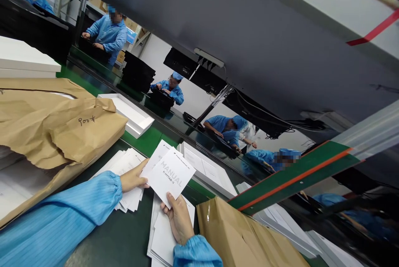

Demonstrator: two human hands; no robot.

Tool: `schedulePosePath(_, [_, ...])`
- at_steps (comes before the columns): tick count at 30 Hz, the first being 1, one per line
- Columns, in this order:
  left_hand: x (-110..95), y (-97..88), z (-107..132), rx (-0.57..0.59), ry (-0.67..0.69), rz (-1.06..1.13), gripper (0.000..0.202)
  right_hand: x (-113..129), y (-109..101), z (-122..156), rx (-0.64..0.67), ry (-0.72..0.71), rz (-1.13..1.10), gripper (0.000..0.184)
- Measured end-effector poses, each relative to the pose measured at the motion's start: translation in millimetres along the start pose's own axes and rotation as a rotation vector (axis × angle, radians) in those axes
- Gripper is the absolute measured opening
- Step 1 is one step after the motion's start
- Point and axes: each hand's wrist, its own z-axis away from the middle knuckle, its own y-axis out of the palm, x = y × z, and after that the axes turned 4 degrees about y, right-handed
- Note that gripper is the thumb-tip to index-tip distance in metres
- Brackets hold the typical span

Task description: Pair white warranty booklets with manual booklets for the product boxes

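My left hand point(133, 177) and my right hand point(179, 217) together hold a small white booklet point(170, 174) printed "MANUAL", just above the green work surface point(124, 233). The left fingers pinch its left edge, the right thumb presses its lower corner. A second white card point(157, 154) shows behind it. A loose pile of white booklets point(126, 167) lies under my left hand. Another stack point(162, 240) lies under my right wrist. Both arms wear blue sleeves.
A torn brown paper wrapping point(56, 125) holding white sheets fills the left. Another brown paper pack point(243, 238) sits at the right. An open white box tray point(131, 115) and white boxes point(205, 169) lie on the belt. Several people in blue work beyond the line.
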Motion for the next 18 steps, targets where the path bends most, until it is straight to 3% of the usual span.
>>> schedulePosePath(18, [2.0,-2.8,-2.6,0.04,-0.046,0.045,0.072,-2.3,2.7,0.1,-0.054,-0.021,0.105,0.042])
